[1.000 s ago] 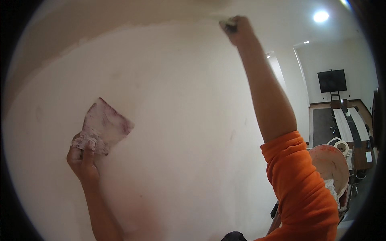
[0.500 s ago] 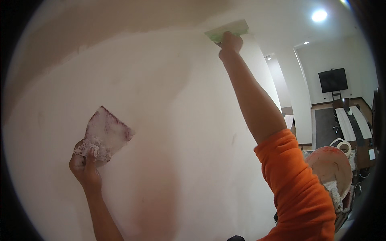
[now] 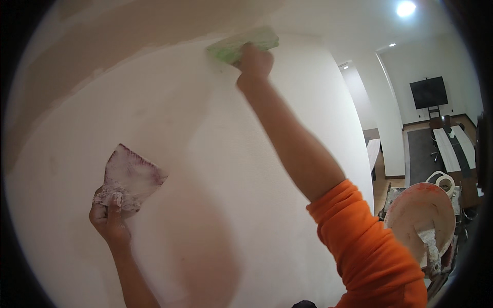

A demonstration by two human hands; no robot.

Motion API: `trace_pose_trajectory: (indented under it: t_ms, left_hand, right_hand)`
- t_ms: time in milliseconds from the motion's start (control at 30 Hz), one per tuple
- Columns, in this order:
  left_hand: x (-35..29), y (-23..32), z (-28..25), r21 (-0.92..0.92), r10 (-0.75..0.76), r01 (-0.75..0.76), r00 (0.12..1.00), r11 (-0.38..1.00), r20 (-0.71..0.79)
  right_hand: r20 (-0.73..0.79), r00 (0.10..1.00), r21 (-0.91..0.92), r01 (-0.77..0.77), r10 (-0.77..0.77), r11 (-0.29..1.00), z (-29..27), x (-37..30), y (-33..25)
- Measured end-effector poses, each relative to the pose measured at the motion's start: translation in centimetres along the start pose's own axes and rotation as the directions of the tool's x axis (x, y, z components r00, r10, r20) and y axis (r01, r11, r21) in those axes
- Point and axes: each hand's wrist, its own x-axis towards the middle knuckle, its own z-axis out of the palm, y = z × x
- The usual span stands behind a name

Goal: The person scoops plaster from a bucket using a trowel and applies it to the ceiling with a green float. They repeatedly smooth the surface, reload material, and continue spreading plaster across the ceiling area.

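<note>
My right hand (image 3: 256, 62) reaches high and grips a wide putty knife with a pale green blade (image 3: 244, 45). The blade lies against the top of the white wall (image 3: 154, 118), near where it meets the ceiling. Lower on the left, my left hand (image 3: 112, 218) is closed round the handle end of another putty knife (image 3: 134, 177), held away from my right hand. Its broad blade is smeared with white compound and has dark purplish edges. Compound also cakes its base and my thumb.
A round pinkish basin (image 3: 405, 218) stands at the lower right with a compound-caked scraper (image 3: 430, 246) in it. A roll of tape (image 3: 444, 183) lies behind it. Farther off are a long table (image 3: 448, 149) and a dark screen on a stand (image 3: 429, 93).
My right hand has swept the green putty knife leftward along the top of the wall. My left hand and its putty knife have dropped slightly.
</note>
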Motion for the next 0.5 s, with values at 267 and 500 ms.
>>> trace_pose_trajectory:
  t_ms: [267,500]
  left_hand:
    - [0.5,0.8,0.7,0.039,0.018,-0.018,1.000,0.999,-0.004]
    - [0.0,0.9,0.8,-0.039,-0.011,0.008,0.997,0.999,-0.072]
  right_hand:
    - [0.364,0.931,0.037,-0.007,-0.007,0.999,1.5,11.0,-7.0]
    - [0.136,0.977,0.068,-0.175,0.164,0.982,-3.4,8.5,-5.1]
